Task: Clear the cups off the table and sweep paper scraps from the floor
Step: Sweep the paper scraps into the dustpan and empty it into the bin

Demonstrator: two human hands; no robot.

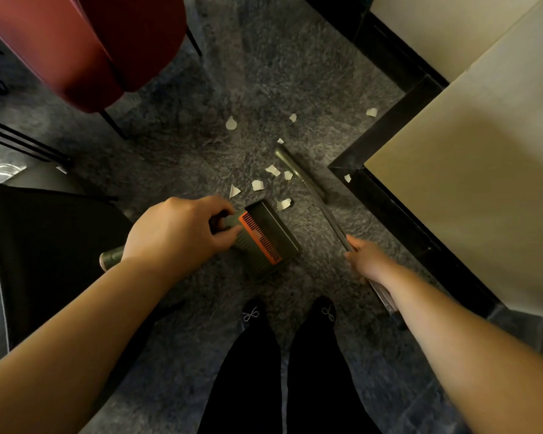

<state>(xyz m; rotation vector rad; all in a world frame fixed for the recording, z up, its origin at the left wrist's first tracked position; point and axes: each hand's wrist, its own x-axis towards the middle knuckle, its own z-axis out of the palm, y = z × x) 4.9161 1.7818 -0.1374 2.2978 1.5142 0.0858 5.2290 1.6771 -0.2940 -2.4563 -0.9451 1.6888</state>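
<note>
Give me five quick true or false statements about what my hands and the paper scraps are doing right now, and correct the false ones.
1. The left hand grips the handle of the dustpan. True.
2. The right hand is empty. False: it holds the broom by its handle.
3. The paper scraps lie on the grey carpet. True.
4. All the scraps are already inside the dustpan. False: they lie on the carpet beyond it, and none shows inside.
5. A red chair stands at the upper left. True.
</note>
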